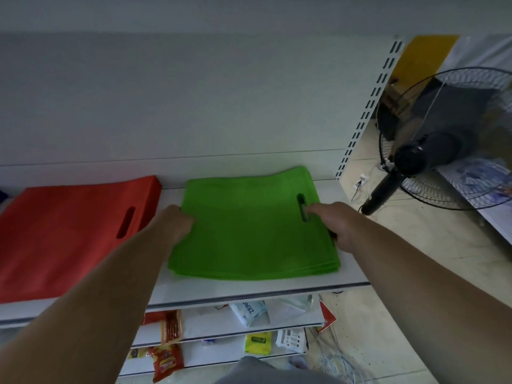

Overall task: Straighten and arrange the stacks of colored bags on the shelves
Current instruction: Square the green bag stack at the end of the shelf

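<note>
A stack of green bags [249,231] lies flat on the white shelf [249,289], its handle slot toward the right. My left hand [177,223] grips the stack's left edge, fingers curled round it. At the stack's right edge is my right hand [332,223]; its forefinger points into the handle slot, while the thumb and other fingers hold the edge. Left of the green stack a stack of red bags [69,234] lies on the same shelf, skewed, with its own handle slot facing the green one.
A black standing fan [432,151] stands on the floor to the right of the shelf unit. Lower shelves hold snack packets [166,358] and small packages [257,343]. A slotted upright [368,106] marks the shelf's right end. Cables lie on the floor.
</note>
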Demonstrator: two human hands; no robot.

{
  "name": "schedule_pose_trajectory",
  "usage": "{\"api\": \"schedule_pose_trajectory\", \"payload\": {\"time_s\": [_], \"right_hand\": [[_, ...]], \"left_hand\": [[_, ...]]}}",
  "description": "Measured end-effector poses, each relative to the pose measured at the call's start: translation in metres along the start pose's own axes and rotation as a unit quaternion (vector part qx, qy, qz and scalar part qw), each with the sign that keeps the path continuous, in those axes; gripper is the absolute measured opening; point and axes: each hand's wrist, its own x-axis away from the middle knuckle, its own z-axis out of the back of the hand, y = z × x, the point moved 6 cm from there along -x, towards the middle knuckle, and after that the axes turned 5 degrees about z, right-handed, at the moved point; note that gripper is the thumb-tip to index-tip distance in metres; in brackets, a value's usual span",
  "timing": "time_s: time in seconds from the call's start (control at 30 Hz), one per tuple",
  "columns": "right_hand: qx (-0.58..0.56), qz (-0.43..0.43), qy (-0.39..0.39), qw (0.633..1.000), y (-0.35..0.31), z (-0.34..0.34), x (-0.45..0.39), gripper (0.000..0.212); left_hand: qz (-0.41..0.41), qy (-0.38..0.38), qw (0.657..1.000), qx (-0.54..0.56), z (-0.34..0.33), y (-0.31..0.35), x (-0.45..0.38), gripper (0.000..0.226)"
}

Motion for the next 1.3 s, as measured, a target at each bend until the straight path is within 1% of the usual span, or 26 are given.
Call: {"api": "schedule_pose_trajectory", "payload": {"time_s": [0.07, 0.1, 0.17, 0.2, 0.27, 0.33, 0.37, 0.43, 0.5, 0.53, 0.57, 0.63, 0.67, 0.7, 0.8, 0.87, 0.93, 1.03, 1.1, 1.13, 1.17, 1.2, 1.3], "right_hand": [[0.030, 0.025, 0.000, 0.999, -0.003, -0.004, -0.004, 0.052], [0.045, 0.041, -0.001, 0.998, -0.005, -0.005, -0.005, 0.053], [0.062, 0.070, 0.002, 0.996, -0.009, -0.004, -0.012, 0.043], [0.064, 0.084, 0.004, 0.994, -0.012, -0.003, -0.016, 0.038], [0.089, 0.114, 0.011, 0.989, -0.016, -0.002, -0.021, 0.026], [0.118, 0.140, 0.013, 0.983, -0.019, -0.003, -0.022, 0.020], [0.120, 0.147, 0.010, 0.982, -0.020, -0.004, -0.021, 0.019], [0.100, 0.153, -0.001, 0.983, -0.018, -0.003, -0.023, 0.015], [0.069, 0.158, -0.002, 0.985, -0.014, 0.003, -0.025, 0.015], [0.064, 0.161, -0.008, 0.985, -0.011, 0.004, -0.025, 0.017], [0.064, 0.164, -0.014, 0.984, -0.008, 0.003, -0.024, 0.026], [0.063, 0.172, -0.011, 0.983, -0.006, 0.003, -0.020, 0.052], [0.056, 0.183, 0.003, 0.982, -0.006, 0.004, -0.017, 0.058], [0.048, 0.197, 0.010, 0.979, -0.005, 0.006, -0.015, 0.060], [0.029, 0.221, -0.026, 0.974, 0.002, 0.002, -0.007, 0.064], [0.028, 0.225, -0.042, 0.973, 0.006, -0.003, -0.002, 0.068], [0.034, 0.229, -0.053, 0.971, 0.007, -0.006, 0.002, 0.068], [0.019, 0.230, -0.036, 0.972, 0.005, -0.001, 0.001, 0.065], [0.021, 0.231, -0.040, 0.972, 0.005, 0.001, 0.000, 0.062], [0.027, 0.229, -0.037, 0.972, 0.004, 0.003, 0.000, 0.054], [0.028, 0.230, -0.033, 0.972, 0.004, 0.004, 0.000, 0.047], [0.022, 0.233, -0.032, 0.972, 0.005, 0.004, -0.003, 0.047], [0.016, 0.229, -0.034, 0.973, 0.006, -0.002, -0.001, 0.062]], "left_hand": [[0.012, -0.035, 0.997, 0.073, -0.007, 0.001, 0.005, 0.022], [0.019, -0.054, 0.992, 0.109, -0.009, -0.001, 0.007, 0.021], [0.024, -0.074, 0.986, 0.150, -0.010, -0.002, 0.007, 0.024], [0.023, -0.070, 0.986, 0.150, -0.008, -0.003, 0.004, 0.027], [0.014, -0.033, 0.992, 0.122, -0.006, -0.003, -0.012, 0.034], [-0.022, -0.009, 0.998, 0.064, -0.010, -0.001, -0.025, 0.028], [-0.047, -0.008, 0.997, 0.066, -0.014, 0.002, -0.026, 0.027], [-0.083, -0.005, 0.990, 0.117, -0.014, 0.006, -0.019, 0.033], [-0.092, -0.013, 0.981, 0.170, -0.019, -0.004, -0.028, 0.035], [-0.092, -0.023, 0.978, 0.184, -0.021, -0.007, -0.032, 0.035], [-0.091, -0.035, 0.976, 0.195, -0.020, -0.006, -0.026, 0.035], [-0.085, -0.044, 0.968, 0.232, -0.017, -0.003, -0.016, 0.030], [-0.084, -0.047, 0.962, 0.254, -0.016, -0.001, -0.010, 0.027], [-0.085, -0.048, 0.957, 0.274, -0.014, -0.001, -0.005, 0.025], [-0.096, -0.050, 0.936, 0.335, -0.012, -0.002, 0.006, 0.018], [-0.095, -0.066, 0.920, 0.374, -0.014, -0.003, 0.010, 0.024], [-0.084, -0.085, 0.917, 0.380, -0.019, -0.005, 0.007, 0.030], [-0.095, -0.109, 0.907, 0.397, -0.019, -0.004, 0.012, 0.027], [-0.092, -0.140, 0.902, 0.398, -0.023, -0.006, 0.009, 0.043], [-0.095, -0.142, 0.900, 0.401, -0.022, -0.006, 0.012, 0.041], [-0.104, -0.141, 0.897, 0.405, -0.022, -0.004, 0.014, 0.035], [-0.110, -0.132, 0.896, 0.410, -0.020, -0.003, 0.015, 0.032], [-0.094, -0.097, 0.894, 0.427, -0.016, -0.011, 0.013, 0.032]]}}
